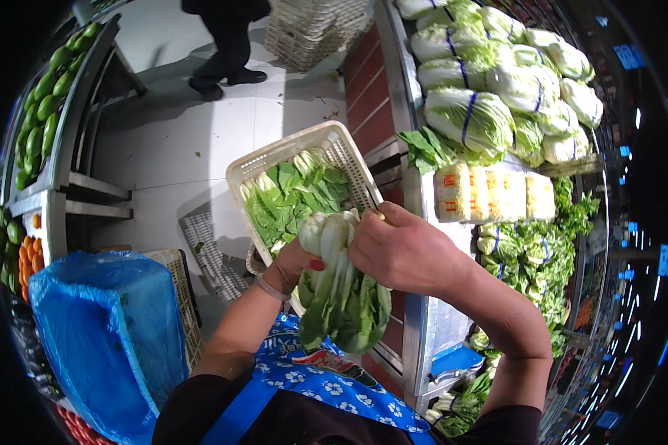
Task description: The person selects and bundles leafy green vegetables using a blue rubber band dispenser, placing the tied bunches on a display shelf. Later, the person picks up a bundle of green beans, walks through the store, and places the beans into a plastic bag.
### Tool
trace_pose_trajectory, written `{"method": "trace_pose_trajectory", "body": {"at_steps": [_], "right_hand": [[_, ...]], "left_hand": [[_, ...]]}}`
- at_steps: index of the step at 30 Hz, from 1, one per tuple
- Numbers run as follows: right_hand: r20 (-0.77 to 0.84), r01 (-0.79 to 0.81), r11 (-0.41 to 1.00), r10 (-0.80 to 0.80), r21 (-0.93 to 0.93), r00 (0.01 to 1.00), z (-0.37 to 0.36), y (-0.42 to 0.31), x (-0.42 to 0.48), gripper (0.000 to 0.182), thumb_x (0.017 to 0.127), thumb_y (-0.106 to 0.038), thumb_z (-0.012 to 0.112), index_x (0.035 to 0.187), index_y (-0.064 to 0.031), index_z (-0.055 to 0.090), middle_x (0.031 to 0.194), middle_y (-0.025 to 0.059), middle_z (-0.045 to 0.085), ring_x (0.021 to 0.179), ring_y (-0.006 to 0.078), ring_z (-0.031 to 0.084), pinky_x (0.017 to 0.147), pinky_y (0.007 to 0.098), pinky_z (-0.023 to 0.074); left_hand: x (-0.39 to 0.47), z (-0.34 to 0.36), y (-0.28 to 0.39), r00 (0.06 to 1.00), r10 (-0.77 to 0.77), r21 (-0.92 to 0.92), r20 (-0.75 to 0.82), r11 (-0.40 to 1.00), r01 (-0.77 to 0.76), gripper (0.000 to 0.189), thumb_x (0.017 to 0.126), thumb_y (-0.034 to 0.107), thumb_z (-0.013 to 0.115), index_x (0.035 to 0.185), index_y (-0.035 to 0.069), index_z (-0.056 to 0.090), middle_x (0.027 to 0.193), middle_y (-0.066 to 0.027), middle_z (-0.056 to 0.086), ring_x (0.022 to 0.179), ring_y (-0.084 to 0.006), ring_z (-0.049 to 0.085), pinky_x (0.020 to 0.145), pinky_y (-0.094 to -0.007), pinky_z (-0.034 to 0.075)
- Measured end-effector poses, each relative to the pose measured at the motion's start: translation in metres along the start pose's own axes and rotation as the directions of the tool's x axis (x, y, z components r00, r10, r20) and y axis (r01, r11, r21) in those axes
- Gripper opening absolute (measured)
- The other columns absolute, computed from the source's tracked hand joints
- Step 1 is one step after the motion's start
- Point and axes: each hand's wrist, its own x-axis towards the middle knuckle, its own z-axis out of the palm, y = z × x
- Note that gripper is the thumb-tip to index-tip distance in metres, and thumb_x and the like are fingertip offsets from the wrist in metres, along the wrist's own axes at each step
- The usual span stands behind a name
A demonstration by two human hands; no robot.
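A bunch of bok choy [339,278] is held over the near end of a plastic crate, white stems up and green leaves hanging down. My left hand [296,260] wraps around it from the left, thumb across the stems. On the other side, my right hand [403,247] has its fingers curled against the stem end; its fingertips are partly hidden. More bok choy [298,194] lies in the cream perforated crate [239,168], some stems at the far side and leaves towards me.
To the right, a metal-edged stand [417,239] carries napa cabbages [470,119] with purple bands, wrapped packs [492,193] and leafy greens. A blue-lined bin [145,300] stands at left. Ahead are a person's legs [228,47] and stacked crates [306,36]; green produce [47,105] fills the left stand.
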Motion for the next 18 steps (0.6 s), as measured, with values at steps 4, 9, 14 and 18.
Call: {"method": "trace_pose_trajectory", "body": {"at_steps": [4, 9, 14, 18], "right_hand": [[-0.070, -0.077, 0.984, 0.089, 0.163, 0.994, 0.005, -0.005, 0.014, 0.025, 0.074, -0.019, 0.060, 0.095, -0.0059, 0.055, 0.090, 0.0065, 0.061, 0.093, 0.0257, 0.059, 0.082, 0.0359, 0.0509], [-0.192, -0.112, 0.971, 0.153, 0.210, 0.969, 0.018, -0.012, 0.040, 0.028, 0.076, -0.018, 0.059, 0.100, -0.0054, 0.052, 0.104, 0.0118, 0.058, 0.103, 0.0294, 0.059, 0.091, 0.0399, 0.0506], [-0.187, -0.412, 0.901, 0.432, 0.134, 0.882, 0.033, -0.019, 0.058, 0.045, 0.077, -0.009, 0.061, 0.120, -0.0060, 0.050, 0.120, 0.0142, 0.053, 0.106, 0.0302, 0.058, 0.085, 0.0448, 0.0498], [0.119, -0.762, 0.358, 0.864, 0.540, 0.490, 0.053, -0.036, 0.057, 0.035, 0.087, 0.002, 0.056, 0.123, -0.0008, 0.053, 0.105, 0.0117, 0.063, 0.090, 0.0249, 0.066, 0.074, 0.0375, 0.0542]], "left_hand": [[-0.027, 0.049, 0.043, 0.996, 0.005, -0.291, -0.087, 0.956, -0.030, 0.089, 0.060, 0.016, 0.088, 0.137, 0.004, 0.047, 0.122, -0.0062, 0.062, 0.110, -0.0194, 0.061, 0.098, -0.0329, 0.049], [-0.049, 0.055, 0.051, 0.999, 0.010, -0.449, -0.052, 0.893, -0.032, 0.080, 0.065, 0.014, 0.083, 0.135, 0.003, 0.047, 0.119, -0.0087, 0.063, 0.109, -0.0218, 0.062, 0.098, -0.0346, 0.049], [-0.050, 0.045, 0.054, 0.979, -0.047, -0.439, -0.196, 0.897, -0.045, 0.073, 0.068, 0.012, 0.077, 0.134, 0.004, 0.048, 0.119, -0.0089, 0.063, 0.106, -0.0222, 0.064, 0.094, -0.0359, 0.052], [-0.048, 0.032, 0.059, 0.970, -0.034, -0.402, -0.243, 0.913, -0.069, 0.068, 0.068, 0.010, 0.076, 0.132, 0.004, 0.051, 0.116, -0.0084, 0.064, 0.104, -0.0215, 0.065, 0.093, -0.0355, 0.053]]}}
